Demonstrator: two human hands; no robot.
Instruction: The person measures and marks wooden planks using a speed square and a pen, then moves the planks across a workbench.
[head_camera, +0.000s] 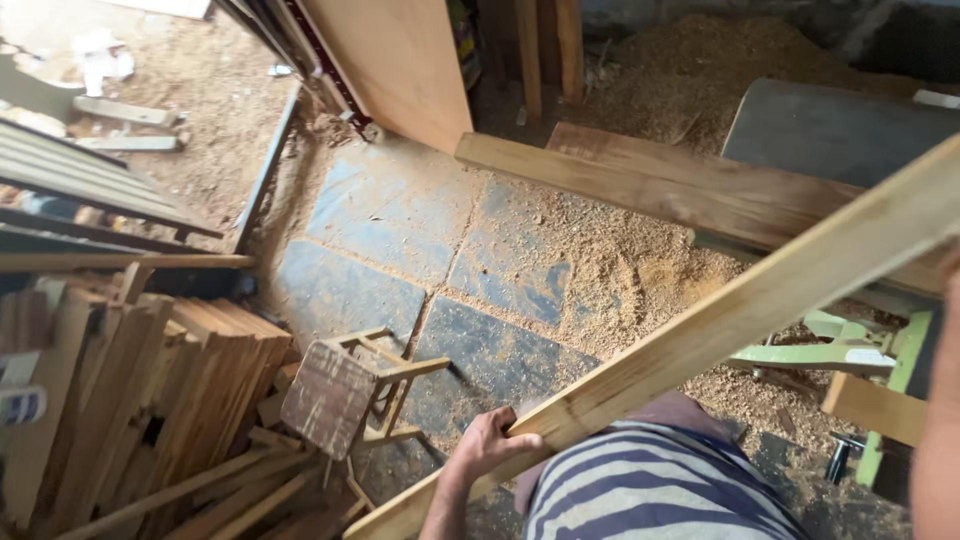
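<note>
I hold a long pale wooden plank (720, 320) that runs diagonally from the lower middle up to the right edge. My left hand (490, 440) grips its lower edge near the bottom end, fingers curled over the wood. Only my right forearm (940, 430) shows along the right edge, reaching up toward the plank. That hand is cut off by the frame, so its grip is unclear. My striped shirt (650, 490) fills the bottom of the view under the plank.
A darker thick plank (650, 185) lies across a green-framed machine (860, 355) with a grey top (830, 130). A small wooden stool (340, 390) lies tipped beside stacked boards (150, 400) at left. Sawdust covers the stone floor (400, 230). A large panel (400, 60) leans at the back.
</note>
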